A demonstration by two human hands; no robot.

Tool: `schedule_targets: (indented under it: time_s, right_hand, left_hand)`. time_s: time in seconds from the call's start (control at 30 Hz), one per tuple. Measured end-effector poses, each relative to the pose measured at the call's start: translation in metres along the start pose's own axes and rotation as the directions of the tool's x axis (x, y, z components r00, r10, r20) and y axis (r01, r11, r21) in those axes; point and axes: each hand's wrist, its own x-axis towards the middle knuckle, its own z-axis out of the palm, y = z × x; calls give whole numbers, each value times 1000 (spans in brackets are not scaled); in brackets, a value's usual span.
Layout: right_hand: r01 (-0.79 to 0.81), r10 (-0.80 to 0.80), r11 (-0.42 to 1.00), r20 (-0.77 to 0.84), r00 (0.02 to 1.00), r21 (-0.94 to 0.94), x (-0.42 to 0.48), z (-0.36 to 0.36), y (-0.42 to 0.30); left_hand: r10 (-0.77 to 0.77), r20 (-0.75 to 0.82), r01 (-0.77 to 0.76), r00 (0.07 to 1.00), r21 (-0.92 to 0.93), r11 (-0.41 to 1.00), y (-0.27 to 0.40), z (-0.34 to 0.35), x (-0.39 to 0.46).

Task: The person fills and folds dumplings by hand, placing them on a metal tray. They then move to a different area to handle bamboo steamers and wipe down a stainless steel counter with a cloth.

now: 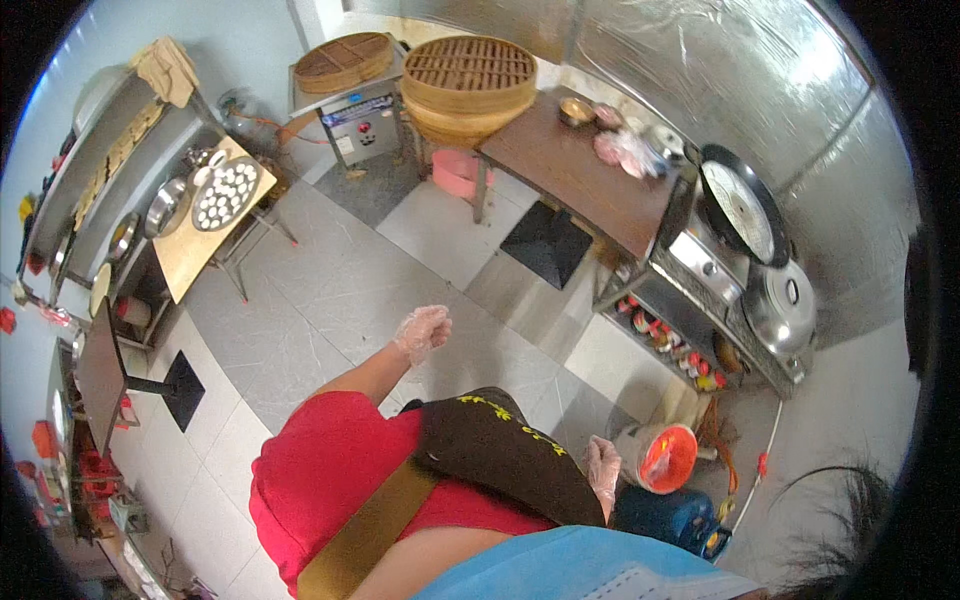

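My left hand (424, 334), in a clear plastic glove, is out over the grey tiled floor with its fingers curled; nothing can be seen in it. My right hand (603, 466), gloved too, hangs beside my dark apron (495, 442), close to a white bucket with a red-orange inside (670, 459). Whether its fingers hold anything cannot be told. On a wooden board (176, 262) at the left, a round metal tray (201, 217) bears many small white dough pieces. Bamboo steamers (469, 90) are stacked at the top.
A brown table (577, 165) holds a small bowl (576, 112) and plastic bags (628, 152). At right are a large wok (739, 206), a lidded metal pot (780, 304) and a blue gas cylinder (664, 521). A pink basin (457, 172) stands on the floor.
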Motion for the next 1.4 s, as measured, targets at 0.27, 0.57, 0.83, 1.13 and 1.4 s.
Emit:
schedule_targets:
  time_s: [0.27, 0.57, 0.83, 1.13, 1.4]
  right_hand:
    - [-131, 184, 970, 270, 945, -204, 180, 40, -85]
    - [537, -380, 816, 500, 778, -216, 429, 215, -251]
    - [432, -212, 897, 769, 603, -92, 493, 378, -413]
    - [-34, -10, 997, 595, 804, 63, 528, 446, -434]
    - [-231, 137, 954, 410, 902, 189, 573, 486, -466]
  left_hand:
    - [120, -228, -180, 966, -261, 948, 51, -67, 57]
    - [79, -615, -382, 784, -379, 843, 120, -137, 99]
    - [-56, -731, -422, 680, -453, 785, 161, -182, 153]
    - [124, -519, -381, 846, -424, 822, 338, -253, 316]
    - [193, -376, -329, 906, -342, 880, 450, -239, 407]
